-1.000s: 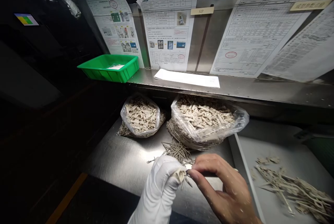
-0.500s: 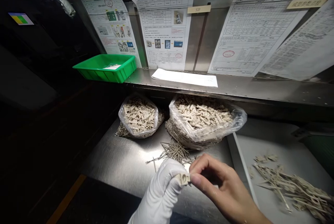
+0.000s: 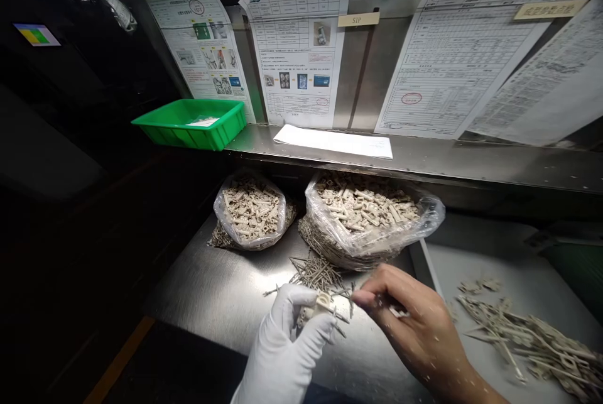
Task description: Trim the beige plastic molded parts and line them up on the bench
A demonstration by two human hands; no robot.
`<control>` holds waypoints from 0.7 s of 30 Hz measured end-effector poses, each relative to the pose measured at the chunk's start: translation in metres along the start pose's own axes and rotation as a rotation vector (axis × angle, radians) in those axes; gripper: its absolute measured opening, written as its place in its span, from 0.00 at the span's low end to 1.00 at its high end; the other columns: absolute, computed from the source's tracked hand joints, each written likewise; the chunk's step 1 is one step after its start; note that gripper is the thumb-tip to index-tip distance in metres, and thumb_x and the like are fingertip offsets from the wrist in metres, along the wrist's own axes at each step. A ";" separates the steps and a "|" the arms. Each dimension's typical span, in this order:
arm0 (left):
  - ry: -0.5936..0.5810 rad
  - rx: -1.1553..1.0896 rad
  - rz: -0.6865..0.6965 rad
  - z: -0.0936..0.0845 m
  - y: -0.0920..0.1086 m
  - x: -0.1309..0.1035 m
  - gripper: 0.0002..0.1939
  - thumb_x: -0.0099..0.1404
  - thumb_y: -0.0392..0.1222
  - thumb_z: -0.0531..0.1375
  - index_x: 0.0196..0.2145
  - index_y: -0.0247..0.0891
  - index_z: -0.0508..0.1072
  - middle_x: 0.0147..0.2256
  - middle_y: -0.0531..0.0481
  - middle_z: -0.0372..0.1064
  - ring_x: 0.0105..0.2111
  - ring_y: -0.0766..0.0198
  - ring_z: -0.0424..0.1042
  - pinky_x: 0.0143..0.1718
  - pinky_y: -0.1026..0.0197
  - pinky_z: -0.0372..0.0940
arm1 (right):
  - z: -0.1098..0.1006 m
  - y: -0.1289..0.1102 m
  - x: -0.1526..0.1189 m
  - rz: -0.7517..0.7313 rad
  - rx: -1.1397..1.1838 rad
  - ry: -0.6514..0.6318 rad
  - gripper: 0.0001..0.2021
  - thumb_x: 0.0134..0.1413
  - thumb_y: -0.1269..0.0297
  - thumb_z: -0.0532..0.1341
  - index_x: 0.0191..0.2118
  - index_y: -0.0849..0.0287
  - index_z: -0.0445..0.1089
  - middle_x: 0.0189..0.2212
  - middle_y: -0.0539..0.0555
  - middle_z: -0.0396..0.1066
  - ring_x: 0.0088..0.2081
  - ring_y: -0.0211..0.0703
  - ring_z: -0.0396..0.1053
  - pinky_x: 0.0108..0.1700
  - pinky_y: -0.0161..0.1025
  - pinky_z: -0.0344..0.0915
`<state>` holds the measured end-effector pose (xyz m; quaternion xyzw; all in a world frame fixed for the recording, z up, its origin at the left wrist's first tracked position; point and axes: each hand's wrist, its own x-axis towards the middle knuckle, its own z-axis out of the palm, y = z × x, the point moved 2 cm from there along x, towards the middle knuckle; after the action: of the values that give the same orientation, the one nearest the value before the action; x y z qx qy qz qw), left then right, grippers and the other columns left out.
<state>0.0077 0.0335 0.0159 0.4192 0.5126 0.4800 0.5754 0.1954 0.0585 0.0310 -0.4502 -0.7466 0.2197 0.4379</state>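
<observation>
My left hand (image 3: 294, 341), in a white glove, pinches a beige plastic part (image 3: 313, 311) with a round opening facing up. Thin metal pins (image 3: 340, 322) show beside its thumb. To the right, my bare right hand (image 3: 405, 313) has its fingers pressed together near a thin dark pin (image 3: 352, 300); whether the fingertips grip that pin is blurred. Something pale shows under its curled fingers. Just beyond both hands a pile of metal pins (image 3: 316, 272) lies on the steel table (image 3: 211, 284).
Two clear bags, a smaller one (image 3: 252, 242) and a larger one (image 3: 367, 244), hold beige parts behind the hands. A grey tray (image 3: 431, 272) with beige pieces stands at right. Above, the shelf (image 3: 424, 162) carries a green bin (image 3: 188, 134) and white paper (image 3: 332, 140).
My hands have moved apart, the right one up and to the right. The beige part in my left hand has turned and shows more of itself, and pins are now visible beside it.
</observation>
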 end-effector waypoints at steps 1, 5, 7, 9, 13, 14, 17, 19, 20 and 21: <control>0.003 0.005 -0.010 0.000 0.001 0.000 0.11 0.66 0.51 0.69 0.34 0.42 0.76 0.26 0.57 0.68 0.29 0.65 0.67 0.38 0.62 0.66 | -0.001 -0.001 0.000 -0.024 -0.048 -0.005 0.05 0.70 0.66 0.62 0.39 0.52 0.73 0.28 0.48 0.71 0.29 0.39 0.68 0.31 0.36 0.62; -0.014 0.000 -0.049 0.000 0.004 0.000 0.16 0.65 0.55 0.69 0.33 0.41 0.74 0.24 0.57 0.68 0.26 0.66 0.66 0.34 0.62 0.63 | -0.003 -0.004 0.001 -0.039 -0.202 -0.009 0.19 0.71 0.67 0.61 0.64 0.49 0.66 0.43 0.54 0.76 0.41 0.45 0.74 0.40 0.40 0.68; -0.038 -0.026 -0.067 0.000 0.004 0.000 0.17 0.64 0.56 0.70 0.34 0.41 0.73 0.24 0.58 0.67 0.27 0.66 0.66 0.34 0.63 0.62 | -0.002 -0.008 0.003 -0.012 -0.103 -0.074 0.15 0.72 0.65 0.61 0.60 0.47 0.70 0.44 0.53 0.77 0.42 0.44 0.75 0.42 0.39 0.69; -0.069 -0.028 -0.090 0.000 0.001 0.000 0.21 0.62 0.59 0.71 0.33 0.40 0.72 0.24 0.58 0.68 0.27 0.66 0.67 0.33 0.63 0.62 | 0.000 -0.014 0.006 0.057 0.067 -0.167 0.11 0.70 0.61 0.64 0.55 0.47 0.75 0.39 0.50 0.78 0.37 0.41 0.74 0.36 0.35 0.68; -0.117 0.045 -0.123 -0.005 -0.008 0.004 0.27 0.57 0.64 0.72 0.29 0.40 0.68 0.22 0.57 0.68 0.23 0.67 0.65 0.28 0.64 0.58 | 0.008 -0.015 0.016 0.284 0.361 -0.321 0.10 0.60 0.55 0.72 0.42 0.54 0.81 0.30 0.49 0.78 0.29 0.37 0.69 0.28 0.32 0.62; -0.132 0.068 -0.152 -0.006 -0.011 0.005 0.27 0.56 0.65 0.72 0.28 0.40 0.67 0.20 0.57 0.67 0.21 0.68 0.63 0.27 0.64 0.56 | 0.009 -0.011 0.020 0.346 0.440 -0.319 0.12 0.58 0.53 0.73 0.39 0.56 0.81 0.28 0.50 0.78 0.27 0.36 0.68 0.27 0.32 0.61; -0.177 0.127 -0.234 -0.009 -0.017 0.007 0.28 0.57 0.67 0.70 0.26 0.41 0.66 0.14 0.60 0.61 0.16 0.69 0.57 0.24 0.64 0.54 | 0.012 0.015 0.030 0.488 0.618 -0.151 0.21 0.58 0.46 0.70 0.44 0.60 0.79 0.34 0.55 0.80 0.22 0.32 0.61 0.23 0.32 0.57; -0.185 0.134 -0.232 -0.011 -0.017 0.006 0.29 0.59 0.69 0.68 0.24 0.41 0.65 0.13 0.61 0.60 0.16 0.70 0.54 0.24 0.64 0.53 | 0.018 0.031 0.030 0.506 0.623 -0.049 0.26 0.63 0.41 0.63 0.51 0.60 0.77 0.45 0.61 0.80 0.20 0.29 0.58 0.20 0.32 0.53; -0.176 0.128 -0.225 -0.012 -0.016 0.006 0.29 0.59 0.70 0.67 0.24 0.41 0.65 0.13 0.60 0.60 0.16 0.70 0.54 0.25 0.64 0.53 | 0.022 0.036 0.026 0.505 0.597 -0.048 0.27 0.65 0.40 0.61 0.53 0.60 0.76 0.48 0.62 0.80 0.20 0.29 0.58 0.19 0.32 0.53; -0.164 0.122 -0.221 -0.014 -0.016 0.005 0.30 0.60 0.71 0.66 0.23 0.41 0.65 0.13 0.60 0.60 0.16 0.70 0.54 0.26 0.64 0.54 | 0.028 0.039 0.020 0.500 0.562 -0.075 0.27 0.66 0.40 0.60 0.51 0.61 0.77 0.46 0.61 0.81 0.19 0.30 0.59 0.19 0.32 0.55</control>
<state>-0.0040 0.0355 -0.0020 0.4319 0.5353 0.3459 0.6382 0.1862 0.0970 -0.0022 -0.4724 -0.5396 0.5327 0.4494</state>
